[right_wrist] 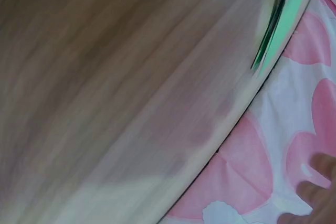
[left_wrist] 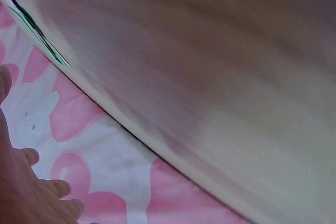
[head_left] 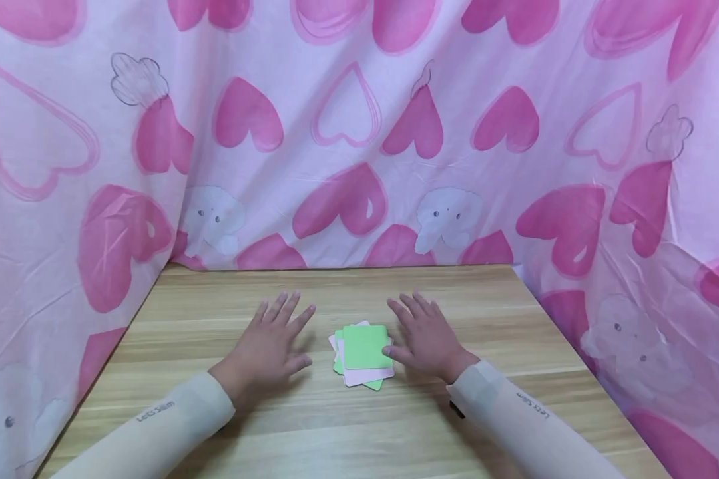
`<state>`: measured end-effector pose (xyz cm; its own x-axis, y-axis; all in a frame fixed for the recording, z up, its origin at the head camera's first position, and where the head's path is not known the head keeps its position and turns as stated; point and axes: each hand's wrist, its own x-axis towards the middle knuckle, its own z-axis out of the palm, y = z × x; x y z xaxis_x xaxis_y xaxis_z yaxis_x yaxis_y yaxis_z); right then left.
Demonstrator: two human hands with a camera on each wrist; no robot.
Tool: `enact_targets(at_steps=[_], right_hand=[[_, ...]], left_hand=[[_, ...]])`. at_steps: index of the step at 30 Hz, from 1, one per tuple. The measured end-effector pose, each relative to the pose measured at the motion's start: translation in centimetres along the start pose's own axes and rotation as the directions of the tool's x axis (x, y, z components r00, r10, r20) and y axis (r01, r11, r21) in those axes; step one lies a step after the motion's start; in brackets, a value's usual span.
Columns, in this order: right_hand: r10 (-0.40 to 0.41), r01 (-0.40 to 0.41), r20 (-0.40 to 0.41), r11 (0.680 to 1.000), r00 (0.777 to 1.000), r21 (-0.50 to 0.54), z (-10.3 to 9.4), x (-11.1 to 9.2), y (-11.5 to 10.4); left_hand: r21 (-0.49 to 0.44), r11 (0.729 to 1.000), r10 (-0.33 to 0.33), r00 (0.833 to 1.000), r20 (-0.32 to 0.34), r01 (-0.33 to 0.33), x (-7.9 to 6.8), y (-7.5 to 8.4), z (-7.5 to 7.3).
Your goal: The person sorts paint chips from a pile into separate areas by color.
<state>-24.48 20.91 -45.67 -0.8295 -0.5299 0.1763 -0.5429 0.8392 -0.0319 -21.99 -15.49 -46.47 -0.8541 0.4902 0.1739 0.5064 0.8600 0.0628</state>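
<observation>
A loose stack of square cards [head_left: 365,346], pale green and pale pink, lies on the wooden table with its layers turned at different angles. The top card is green. To its left, my left hand [head_left: 267,346] has its fingers spread and holds nothing. My right hand [head_left: 427,338] is on the other side, fingers also spread, with the thumb overlapping the stack's right edge in the head view; whether it touches cannot be told. In the right wrist view the green cards [right_wrist: 286,22] show edge-on, and fingers [right_wrist: 312,192] appear at lower right.
The wood-grain table [head_left: 335,439] ends at a back edge against a pink curtain [head_left: 347,153] printed with hearts. The curtain also hangs along the left and right sides. Both forearms wear pale sleeves [head_left: 156,426] reaching in from the front.
</observation>
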Motion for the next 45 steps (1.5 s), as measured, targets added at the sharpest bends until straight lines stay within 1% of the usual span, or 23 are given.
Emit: enact_targets(at_steps=[2,5,8,10,13,16,18,21,24,30,35,39,43,45], right_hand=[[0.003,-0.005,0.023,0.999,1.0,0.048,0.1,0.2,-0.1],[-0.002,-0.008,0.07,0.99,0.998,0.141,0.5,0.5,-0.1],[-0.005,-0.021,0.129,0.979,0.992,0.202,0.9,0.9,-0.1],[0.007,-0.043,0.173,0.978,0.985,0.207,1.1,1.2,-0.1],[0.019,-0.066,0.227,0.977,0.974,0.204,1.3,1.6,0.0],[0.023,-0.082,0.281,0.977,0.959,0.198,1.4,2.0,0.0],[0.027,-0.092,0.31,0.976,0.95,0.199,1.3,2.2,-0.1],[0.032,-0.104,0.334,0.974,0.942,0.199,1.2,2.5,-0.3],[0.035,-0.11,0.345,0.973,0.938,0.202,1.2,2.8,-0.4],[0.041,-0.124,0.356,0.969,0.934,0.215,1.6,3.0,-0.3],[0.039,-0.126,0.337,0.962,0.941,0.242,1.6,3.0,-0.2],[0.039,-0.128,0.329,0.959,0.943,0.253,1.3,3.0,-0.3],[0.051,-0.138,0.335,0.96,0.941,0.242,0.9,3.3,-0.5],[0.048,-0.13,0.327,0.963,0.944,0.235,0.6,3.5,-0.6]], left_hand=[[-0.088,0.996,-0.03,0.999,0.032,0.033,0.1,0.4,0.0],[-0.204,0.974,-0.081,0.992,0.101,0.101,0.4,1.2,0.3],[-0.27,0.95,-0.117,0.981,0.152,0.155,1.2,2.2,0.7],[-0.286,0.943,-0.128,0.977,0.169,0.173,2.0,2.9,1.0],[-0.311,0.934,-0.12,0.974,0.192,0.177,3.2,4.0,1.1],[-0.311,0.932,-0.112,0.964,0.24,0.186,4.5,5.0,1.0],[-0.306,0.93,-0.118,0.953,0.279,0.205,5.3,5.5,0.9],[-0.297,0.925,-0.133,0.934,0.331,0.237,6.4,5.9,0.9],[-0.275,0.93,-0.134,0.92,0.368,0.245,7.2,6.1,1.0],[-0.246,0.943,-0.114,0.913,0.392,0.224,7.9,6.4,1.3],[-0.245,0.943,-0.115,0.913,0.391,0.224,8.1,6.4,1.3],[-0.263,0.937,-0.115,0.913,0.391,0.23,8.0,6.1,0.8],[-0.255,0.943,-0.109,0.922,0.373,0.215,8.0,5.6,0.0],[-0.253,0.945,-0.106,0.926,0.362,0.207,8.0,5.3,-0.5]])
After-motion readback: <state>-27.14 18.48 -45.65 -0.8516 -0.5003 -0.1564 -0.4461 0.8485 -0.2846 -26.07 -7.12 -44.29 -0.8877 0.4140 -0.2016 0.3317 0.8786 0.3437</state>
